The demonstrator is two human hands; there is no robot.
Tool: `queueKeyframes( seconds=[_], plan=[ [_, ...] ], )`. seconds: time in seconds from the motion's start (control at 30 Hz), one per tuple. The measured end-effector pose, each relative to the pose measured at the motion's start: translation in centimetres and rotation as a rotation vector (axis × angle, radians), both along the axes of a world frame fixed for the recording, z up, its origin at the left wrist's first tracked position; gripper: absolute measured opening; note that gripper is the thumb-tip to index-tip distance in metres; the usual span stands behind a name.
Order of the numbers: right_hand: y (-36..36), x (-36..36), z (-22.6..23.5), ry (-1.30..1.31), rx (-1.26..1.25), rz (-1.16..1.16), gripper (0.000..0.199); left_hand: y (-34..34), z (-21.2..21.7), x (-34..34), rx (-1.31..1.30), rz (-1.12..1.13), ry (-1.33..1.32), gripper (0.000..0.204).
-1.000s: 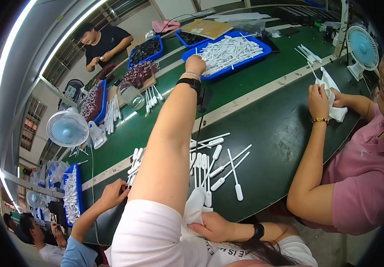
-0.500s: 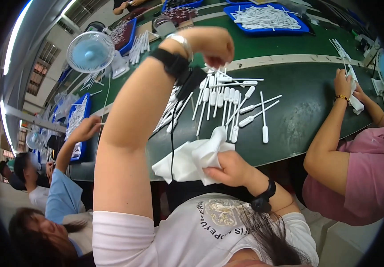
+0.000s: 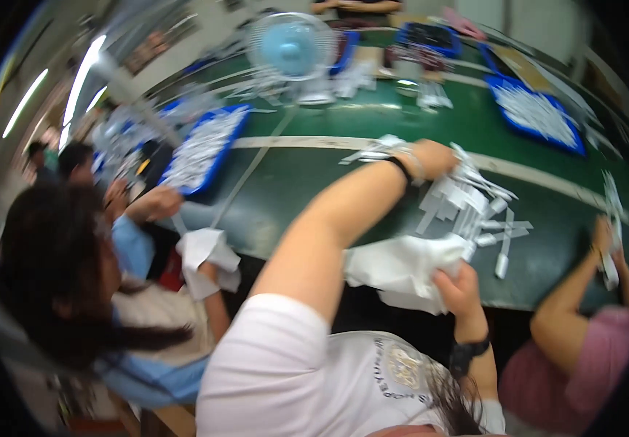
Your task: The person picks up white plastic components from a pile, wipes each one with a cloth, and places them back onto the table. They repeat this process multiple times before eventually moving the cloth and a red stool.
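My left hand point(image 3: 437, 157), a dark band on its wrist, is stretched out over the green table point(image 3: 314, 182). Its fingers are closed around a bunch of white plastic sticks point(image 3: 467, 191). More of these sticks lie in a loose pile point(image 3: 500, 229) just right of it. Near the table's front edge, my right hand point(image 3: 460, 293) grips a crumpled white cloth point(image 3: 400, 264); a black watch sits on that wrist. The picture is blurred by motion.
A blue desk fan point(image 3: 292, 46) stands at the back. Blue trays of white parts sit at left point(image 3: 202, 146) and far right point(image 3: 536, 113). A person on my left holds a white cloth point(image 3: 205, 255); a person in pink point(image 3: 584, 364) works on my right.
My left arm has drawn back from the far blue tray to the pile of sticks near me. The view has swung left. My right hand has kept the cloth.
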State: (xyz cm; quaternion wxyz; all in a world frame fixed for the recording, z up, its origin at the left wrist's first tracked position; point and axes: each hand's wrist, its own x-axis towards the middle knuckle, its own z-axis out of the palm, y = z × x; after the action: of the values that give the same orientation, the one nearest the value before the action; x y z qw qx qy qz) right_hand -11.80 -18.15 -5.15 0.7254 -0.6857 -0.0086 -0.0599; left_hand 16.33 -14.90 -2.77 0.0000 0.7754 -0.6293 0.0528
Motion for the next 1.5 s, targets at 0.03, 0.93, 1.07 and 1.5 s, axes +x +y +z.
queueKeyframes(
  seconds=[0.03, 0.93, 1.07, 1.5],
  plan=[
    [-0.5, -0.1, -0.6, -0.014, -0.011, -0.024, 0.028, -1.0, 0.1, -0.5, 0.037, 0.033, -0.001, 0.017],
    [-0.7, 0.1, -1.0, -0.049, 0.064, -0.099, 0.033, 2.4, 4.1, -2.5, 0.277, -0.21, -0.141, 0.014],
    [-0.9, 0.3, -1.6, -0.054, 0.062, -0.087, 0.033, 4.6, 6.1, -2.9, 0.266, -0.112, -0.195, 0.014],
    [-0.2, 0.2, -0.9, -0.069, 0.041, -0.119, 0.027, 16.5, 7.3, -14.6, -0.568, 0.316, 1.096, 0.022]
  ],
)
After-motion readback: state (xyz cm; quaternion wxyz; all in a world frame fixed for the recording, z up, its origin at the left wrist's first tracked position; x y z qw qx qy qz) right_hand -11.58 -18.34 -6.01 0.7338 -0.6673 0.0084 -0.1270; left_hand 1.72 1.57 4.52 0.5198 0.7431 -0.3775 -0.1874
